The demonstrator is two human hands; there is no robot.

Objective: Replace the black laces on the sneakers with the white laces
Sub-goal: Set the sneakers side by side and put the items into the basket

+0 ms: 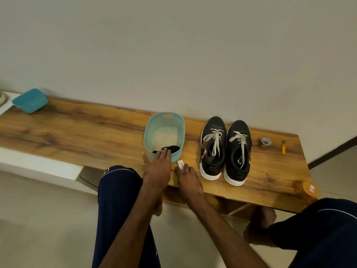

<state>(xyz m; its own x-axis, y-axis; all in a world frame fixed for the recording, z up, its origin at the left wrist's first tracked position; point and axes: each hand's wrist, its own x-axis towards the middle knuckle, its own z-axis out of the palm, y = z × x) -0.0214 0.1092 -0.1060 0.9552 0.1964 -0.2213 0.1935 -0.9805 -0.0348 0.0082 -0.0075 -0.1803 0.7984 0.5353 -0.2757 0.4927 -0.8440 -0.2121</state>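
Two bare forearms reach forward from between knees in dark navy trousers [117, 200] toward a long wooden table [77, 132] set against a plain wall. The left hand [157, 168] lies over the near rim of a light blue oval basket [164, 115]; its fingers are stretched out fairly straight, gripping nothing, and their tips touch the black laces [170, 148], which lie bunched against the near wall inside the basket. The right hand [189, 179] rests on the table just right of the basket, fingers also extended rather than curled, with a fingertip touching a small white tag [181, 164] that lies flat on the wood.

Well to the right of that hand stand the sneakers [225, 165], a black pair with white soles, side by side and touching, toes toward the wall. Both already carry the white laces [218, 139], threaded up through the eyelets with the loose ends dropped into the shoe openings. A small tag hangs at the left shoe's outer side.

Farther right on the table sit a roll of tape [264, 142] and, apart from it, a yellow tube [283, 147] with a green cap. An orange round lid [310, 189] sits at the near right corner. At the far left end lies a teal tray [30, 100].
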